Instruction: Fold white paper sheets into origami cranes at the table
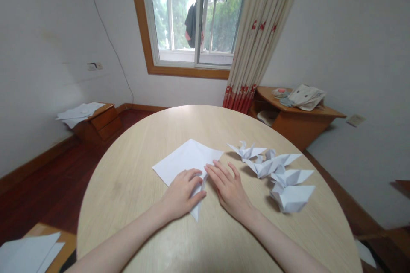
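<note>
A white sheet of paper [179, 161], partly folded, lies on the round table with a narrow point toward me. My left hand [181, 192] rests over its near part, fingers bent and holding it against the tabletop, the thumb by the folded edge. Beside it, my right hand [229, 185] lies with fingers stretched out, the fingertips touching the paper's right edge. My fingers hide part of the folds. To the right of my right hand stand several folded paper cranes, among them a near one [292, 198] and a far one [246, 152].
The round wooden table [134, 230] fills the middle. Loose white sheets [28, 254] lie at the lower left. A small drawer cabinet [104, 123] with papers stands at the left wall. Right of the curtain [253, 42], a wooden corner desk [297, 123] carries a cloth bag [309, 96].
</note>
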`<act>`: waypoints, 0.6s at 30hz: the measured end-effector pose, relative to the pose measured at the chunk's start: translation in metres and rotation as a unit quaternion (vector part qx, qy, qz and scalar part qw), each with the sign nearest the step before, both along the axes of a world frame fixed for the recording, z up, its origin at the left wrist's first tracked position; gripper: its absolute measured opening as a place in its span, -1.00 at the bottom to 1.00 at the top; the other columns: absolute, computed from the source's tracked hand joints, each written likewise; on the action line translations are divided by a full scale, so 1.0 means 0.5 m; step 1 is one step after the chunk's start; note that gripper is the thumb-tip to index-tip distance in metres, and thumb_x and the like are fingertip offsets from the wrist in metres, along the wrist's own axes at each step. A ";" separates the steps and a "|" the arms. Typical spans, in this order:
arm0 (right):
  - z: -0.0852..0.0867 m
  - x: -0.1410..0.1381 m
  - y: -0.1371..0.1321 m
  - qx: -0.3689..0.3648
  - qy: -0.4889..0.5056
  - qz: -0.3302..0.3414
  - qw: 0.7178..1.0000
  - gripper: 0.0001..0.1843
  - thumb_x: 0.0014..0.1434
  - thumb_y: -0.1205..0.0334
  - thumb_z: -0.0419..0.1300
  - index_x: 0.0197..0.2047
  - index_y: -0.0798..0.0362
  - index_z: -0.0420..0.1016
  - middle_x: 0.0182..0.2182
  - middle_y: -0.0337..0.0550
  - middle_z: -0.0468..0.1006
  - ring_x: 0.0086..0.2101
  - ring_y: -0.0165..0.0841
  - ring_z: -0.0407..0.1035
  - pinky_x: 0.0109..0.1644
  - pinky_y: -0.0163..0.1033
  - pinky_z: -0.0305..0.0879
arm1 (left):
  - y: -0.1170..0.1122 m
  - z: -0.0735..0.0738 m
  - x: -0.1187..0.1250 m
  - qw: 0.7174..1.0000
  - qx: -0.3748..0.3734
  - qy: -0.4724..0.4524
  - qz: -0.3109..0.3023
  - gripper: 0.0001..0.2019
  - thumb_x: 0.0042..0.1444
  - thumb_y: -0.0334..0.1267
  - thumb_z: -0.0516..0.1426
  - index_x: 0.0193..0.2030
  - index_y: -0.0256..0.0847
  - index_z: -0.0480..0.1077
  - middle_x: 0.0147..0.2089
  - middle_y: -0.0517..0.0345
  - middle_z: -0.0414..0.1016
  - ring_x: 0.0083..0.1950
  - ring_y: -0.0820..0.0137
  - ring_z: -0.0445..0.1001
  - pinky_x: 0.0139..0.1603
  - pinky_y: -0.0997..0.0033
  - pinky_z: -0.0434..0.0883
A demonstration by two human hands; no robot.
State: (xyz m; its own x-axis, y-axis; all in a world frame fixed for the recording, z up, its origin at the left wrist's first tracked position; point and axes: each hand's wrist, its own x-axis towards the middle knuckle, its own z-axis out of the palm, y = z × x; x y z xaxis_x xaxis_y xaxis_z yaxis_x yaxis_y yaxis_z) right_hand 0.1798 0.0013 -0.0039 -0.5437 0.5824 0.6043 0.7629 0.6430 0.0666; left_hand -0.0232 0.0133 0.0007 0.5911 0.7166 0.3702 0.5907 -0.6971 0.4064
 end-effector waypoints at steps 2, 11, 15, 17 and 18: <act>0.000 0.001 0.000 -0.020 0.000 0.004 1.000 -0.37 0.17 0.57 -0.09 0.31 0.10 0.12 0.11 0.00 0.46 0.19 -0.21 0.20 0.31 0.09 -0.22 | -0.002 0.004 0.000 1.000 0.000 0.009 -0.004 -0.84 0.21 -0.19 0.12 -0.11 -0.17 0.37 0.14 -0.06 0.39 0.14 0.12 0.36 0.15 0.04 0.32; -0.022 0.022 0.019 -0.058 0.011 0.051 0.997 -0.58 0.15 0.58 0.05 -0.01 0.04 0.51 -0.07 -0.06 0.62 -0.02 -0.19 0.46 0.22 0.19 0.11 | -0.010 0.015 0.003 0.998 -0.026 0.056 -0.005 -0.81 0.20 -0.13 0.15 -0.12 -0.16 0.38 0.13 -0.04 0.41 0.22 0.06 0.32 0.23 -0.17 0.17; -0.023 0.032 0.028 -0.116 -0.026 0.083 0.989 -0.55 0.15 0.58 0.06 0.05 0.08 0.49 0.01 -0.01 0.56 0.04 -0.21 0.43 0.11 0.02 0.35 | -0.010 0.017 0.002 0.997 -0.028 0.070 -0.004 -0.75 0.16 -0.09 0.18 -0.09 -0.15 0.38 0.15 -0.03 0.41 0.25 0.04 0.28 0.26 -0.17 0.13; -0.021 0.036 0.030 -0.150 -0.034 0.088 0.984 -0.53 0.15 0.58 0.06 0.09 0.07 0.47 0.05 -0.03 0.53 0.07 -0.22 0.41 0.07 -0.03 0.40 | -0.009 0.017 0.001 0.997 -0.023 0.071 -0.010 -0.73 0.14 -0.08 0.19 -0.08 -0.15 0.37 0.15 -0.04 0.41 0.24 0.05 0.30 0.26 -0.11 0.16; -0.021 0.037 0.031 -0.161 -0.033 0.090 0.982 -0.52 0.16 0.57 0.06 0.09 0.07 0.47 0.05 -0.03 0.53 0.07 -0.22 0.40 0.07 -0.04 0.41 | -0.010 0.018 0.001 0.997 -0.022 0.069 -0.013 -0.72 0.13 -0.09 0.20 -0.08 -0.16 0.37 0.15 -0.04 0.41 0.23 0.06 0.31 0.24 -0.07 0.20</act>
State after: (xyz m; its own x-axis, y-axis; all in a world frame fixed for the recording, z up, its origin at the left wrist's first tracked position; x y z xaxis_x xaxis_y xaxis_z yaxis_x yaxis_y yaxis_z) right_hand 0.1983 0.0170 -0.0142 -0.6871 0.6285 0.3646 0.6361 0.7628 -0.1162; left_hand -0.0226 0.0084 0.0096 0.6524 0.7144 0.2532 0.6254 -0.6961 0.3525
